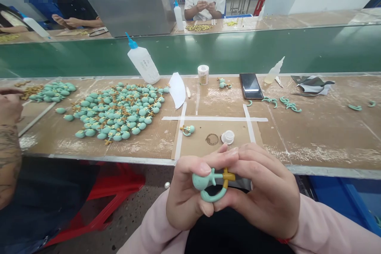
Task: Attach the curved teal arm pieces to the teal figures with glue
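Between both hands, in front of my lap, is a small teal toy figure [201, 181] with a round head, a curved teal piece [214, 195] and a mustard cross-shaped end [228, 177]. My left hand [187, 194] pinches the round head side. My right hand [264, 186] has its fingers and thumb closed about the mustard end and the curved piece. On the table just beyond lie a similar figure [188, 129], a thin brown ring [212, 139] and a small white cap-like dish [228, 137].
To the left spreads a big heap of teal figures [119, 107]. A white glue bottle [144, 63], paper roll [203, 75], phone [251, 86], small dropper bottle [274, 72] and loose curved teal pieces [290, 104] lie along the back. A co-worker's arm [8, 139] is at far left.
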`<state>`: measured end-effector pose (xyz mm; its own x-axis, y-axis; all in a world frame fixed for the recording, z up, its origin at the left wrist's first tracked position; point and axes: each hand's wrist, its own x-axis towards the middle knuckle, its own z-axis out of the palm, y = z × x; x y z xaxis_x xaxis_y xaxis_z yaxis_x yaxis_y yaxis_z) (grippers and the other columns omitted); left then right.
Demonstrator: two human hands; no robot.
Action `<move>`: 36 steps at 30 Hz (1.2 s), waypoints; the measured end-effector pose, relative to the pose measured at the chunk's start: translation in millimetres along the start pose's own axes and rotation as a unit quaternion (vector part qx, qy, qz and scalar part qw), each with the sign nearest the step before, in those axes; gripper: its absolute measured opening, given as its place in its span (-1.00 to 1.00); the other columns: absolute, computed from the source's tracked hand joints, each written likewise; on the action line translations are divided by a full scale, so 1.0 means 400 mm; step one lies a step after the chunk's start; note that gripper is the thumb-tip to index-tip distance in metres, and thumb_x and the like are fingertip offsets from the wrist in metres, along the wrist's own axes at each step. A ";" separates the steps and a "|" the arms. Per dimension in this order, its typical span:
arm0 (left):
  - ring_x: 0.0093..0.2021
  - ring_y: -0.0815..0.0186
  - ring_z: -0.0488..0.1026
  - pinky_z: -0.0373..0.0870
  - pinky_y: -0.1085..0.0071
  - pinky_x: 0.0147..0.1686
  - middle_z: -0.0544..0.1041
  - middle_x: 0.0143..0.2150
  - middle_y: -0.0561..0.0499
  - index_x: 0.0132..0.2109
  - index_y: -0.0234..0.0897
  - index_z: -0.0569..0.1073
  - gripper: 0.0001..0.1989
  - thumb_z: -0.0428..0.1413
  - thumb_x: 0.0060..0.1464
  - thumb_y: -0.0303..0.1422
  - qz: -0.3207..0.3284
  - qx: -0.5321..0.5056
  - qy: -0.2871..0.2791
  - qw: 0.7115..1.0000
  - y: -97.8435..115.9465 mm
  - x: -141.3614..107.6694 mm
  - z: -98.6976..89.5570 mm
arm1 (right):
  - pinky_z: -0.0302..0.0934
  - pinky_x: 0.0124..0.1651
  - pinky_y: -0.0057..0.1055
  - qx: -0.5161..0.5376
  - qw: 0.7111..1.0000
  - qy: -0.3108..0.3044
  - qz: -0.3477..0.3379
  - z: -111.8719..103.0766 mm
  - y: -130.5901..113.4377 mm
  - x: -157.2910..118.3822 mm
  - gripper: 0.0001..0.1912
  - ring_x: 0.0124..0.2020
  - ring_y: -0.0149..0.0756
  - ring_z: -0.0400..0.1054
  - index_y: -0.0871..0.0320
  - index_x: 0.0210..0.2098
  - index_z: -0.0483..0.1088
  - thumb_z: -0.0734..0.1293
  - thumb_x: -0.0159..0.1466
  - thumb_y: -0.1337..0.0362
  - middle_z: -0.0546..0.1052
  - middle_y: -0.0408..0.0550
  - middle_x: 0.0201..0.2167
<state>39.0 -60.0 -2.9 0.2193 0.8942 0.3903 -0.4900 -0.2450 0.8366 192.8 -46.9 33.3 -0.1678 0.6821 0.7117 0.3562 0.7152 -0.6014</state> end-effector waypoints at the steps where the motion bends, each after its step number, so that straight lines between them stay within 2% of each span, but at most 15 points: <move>1: 0.25 0.07 0.37 0.24 -0.06 0.25 0.56 0.15 0.06 0.02 0.08 0.36 -0.74 0.13 0.19 -0.19 -0.001 -0.001 -0.007 1.000 -0.001 -0.001 -0.006 | 0.35 -0.28 -0.33 0.001 1.000 0.000 0.003 0.002 0.001 -0.001 -0.68 -0.37 -0.29 0.48 0.19 -0.27 0.46 0.42 0.23 0.04 0.60 0.00 -0.39; 5: 0.28 0.07 0.33 0.21 -0.06 0.27 0.52 0.19 0.04 0.05 0.07 0.35 -0.73 0.12 0.21 -0.24 -0.010 -0.016 -0.050 0.999 -0.003 0.001 -0.020 | 0.33 -0.28 -0.31 -0.002 1.000 -0.006 0.005 0.013 0.005 -0.005 -0.68 -0.37 -0.27 0.46 0.19 -0.28 0.45 0.48 0.17 0.07 0.59 -0.01 -0.41; 7: 0.30 0.07 0.31 0.21 -0.07 0.26 0.51 0.21 0.04 0.07 0.08 0.34 -0.72 0.11 0.23 -0.25 -0.022 -0.039 -0.050 0.998 -0.003 0.003 -0.021 | 0.28 -0.33 -0.31 -0.032 0.999 -0.007 -0.004 0.010 0.006 -0.004 -0.67 -0.44 -0.28 0.41 0.19 -0.31 0.44 0.50 0.14 0.06 0.56 -0.05 -0.47; 11: 0.19 0.04 0.44 0.33 -0.05 0.19 0.55 0.16 0.04 0.02 0.05 0.36 -0.75 0.13 0.21 -0.23 -0.026 -0.075 0.043 0.996 0.004 -0.002 -0.037 | 0.20 -0.42 -0.34 -0.082 0.997 0.010 -0.006 -0.042 0.021 0.027 -0.67 -0.51 -0.31 0.32 0.17 -0.33 0.43 0.44 0.20 0.00 0.47 -0.09 -0.55; 14: 0.05 0.05 0.55 0.51 0.08 0.02 0.60 0.09 0.06 -0.03 0.03 0.41 -0.75 0.19 0.14 -0.21 -0.040 -0.060 0.132 0.989 0.016 -0.012 -0.083 | 0.20 -0.39 -0.36 -0.120 0.993 0.013 0.001 -0.089 0.079 0.095 -0.88 -0.47 -0.32 0.34 0.11 -0.37 0.44 0.38 0.29 0.23 0.48 -0.11 -0.52; 16: 0.01 0.07 0.58 0.56 0.17 -0.07 0.62 0.05 0.06 -0.05 0.02 0.43 -0.72 0.24 0.09 -0.20 -0.049 -0.047 0.182 0.981 0.022 -0.018 -0.121 | 0.21 -0.36 -0.38 -0.148 0.989 -0.028 -0.010 -0.086 0.153 0.160 -0.90 -0.44 -0.33 0.37 0.10 -0.39 0.44 0.36 0.28 0.33 0.51 -0.13 -0.48; 18: -0.01 0.06 0.59 0.54 0.15 -0.04 0.63 0.03 0.04 -0.05 0.00 0.43 -0.69 0.26 0.05 -0.18 -0.044 -0.042 0.218 0.974 0.023 -0.023 -0.155 | 0.22 -0.32 -0.39 -0.152 0.980 -0.131 0.003 -0.037 0.245 0.233 -0.91 -0.40 -0.32 0.40 0.12 -0.37 0.45 0.33 0.28 0.35 0.54 -0.12 -0.44; 20: -0.02 0.04 0.59 0.51 0.08 0.01 0.63 0.03 0.00 -0.04 0.00 0.43 -0.68 0.25 0.06 -0.18 -0.038 -0.043 0.222 0.973 0.018 -0.025 -0.180 | 0.21 -0.28 -0.38 -0.183 0.949 -0.258 0.014 0.054 0.335 0.299 -0.89 -0.34 -0.29 0.41 0.16 -0.34 0.47 0.30 0.28 0.39 0.56 -0.08 -0.38; 21: -0.01 0.03 0.59 0.50 0.05 0.02 0.63 0.04 -0.01 -0.03 0.00 0.43 -0.69 0.24 0.07 -0.18 -0.036 -0.045 0.219 0.974 0.014 -0.024 -0.190 | 0.19 -0.22 -0.37 -0.203 0.926 -0.318 -0.011 0.110 0.373 0.326 -0.86 -0.28 -0.27 0.41 0.18 -0.31 0.48 0.27 0.28 0.42 0.57 -0.03 -0.32; 23: 0.03 0.01 0.57 0.48 0.03 0.04 0.61 0.07 -0.03 -0.02 0.00 0.42 -0.71 0.21 0.11 -0.19 -0.035 -0.048 0.209 0.976 0.005 -0.020 -0.208 | 0.16 -0.20 -0.38 -0.198 0.905 -0.374 -0.045 0.228 0.429 0.364 -0.87 -0.24 -0.27 0.40 0.19 -0.34 0.49 0.30 0.23 0.47 0.56 -0.02 -0.29; 25: 0.07 0.01 0.54 0.46 0.04 0.06 0.60 0.09 -0.06 -0.01 -0.01 0.42 -0.72 0.20 0.13 -0.21 -0.037 -0.048 0.213 0.975 -0.001 -0.008 -0.229 | 0.15 -0.20 -0.39 -0.187 0.887 -0.416 -0.075 0.336 0.460 0.380 -0.91 -0.23 -0.26 0.38 0.17 -0.33 0.50 0.36 0.18 0.45 0.55 -0.01 -0.27; 28: 0.11 0.01 0.50 0.45 0.08 0.06 0.57 0.12 -0.12 0.00 -0.06 0.41 -0.73 0.19 0.14 -0.26 -0.036 -0.037 0.226 0.973 0.002 0.026 -0.275 | 0.13 -0.21 -0.38 -0.175 0.869 -0.450 -0.106 0.445 0.475 0.379 -0.92 -0.20 -0.22 0.34 0.19 -0.31 0.50 0.42 0.16 0.39 0.52 0.03 -0.24; 30: 0.14 0.02 0.48 0.45 0.08 0.06 0.54 0.15 -0.14 0.00 -0.09 0.40 -0.75 0.17 0.17 -0.29 -0.030 -0.024 0.209 0.977 0.009 0.058 -0.317 | 0.12 -0.21 -0.36 -0.166 0.866 -0.455 -0.122 0.477 0.480 0.372 -0.97 -0.21 -0.20 0.31 0.21 -0.35 0.48 0.37 0.21 0.41 0.51 0.06 -0.27; 32: 0.14 0.03 0.48 0.44 0.07 0.06 0.52 0.18 -0.15 0.00 -0.10 0.39 -0.76 0.16 0.18 -0.30 -0.027 -0.009 0.175 0.984 0.018 0.093 -0.364 | 0.10 -0.22 -0.34 -0.151 0.868 -0.452 -0.137 0.481 0.488 0.369 -0.89 -0.22 -0.20 0.28 0.22 -0.39 0.45 0.30 0.25 0.45 0.49 0.06 -0.32; 36: 0.16 0.03 0.46 0.39 0.02 0.10 0.49 0.19 -0.20 0.02 -0.15 0.37 -0.76 0.13 0.21 -0.35 -0.057 0.036 0.139 0.988 0.032 0.165 -0.450 | 0.10 -0.23 -0.35 -0.116 0.883 -0.431 -0.147 0.440 0.505 0.379 -0.85 -0.27 -0.23 0.26 0.20 -0.35 0.43 0.24 0.27 0.46 0.47 0.02 -0.35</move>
<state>-104.6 63.1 -35.5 0.0246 0.9833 0.1802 -0.4115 -0.1543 0.8982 77.7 227.6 -44.2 -0.8859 0.4069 0.2227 0.3432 0.8980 -0.2752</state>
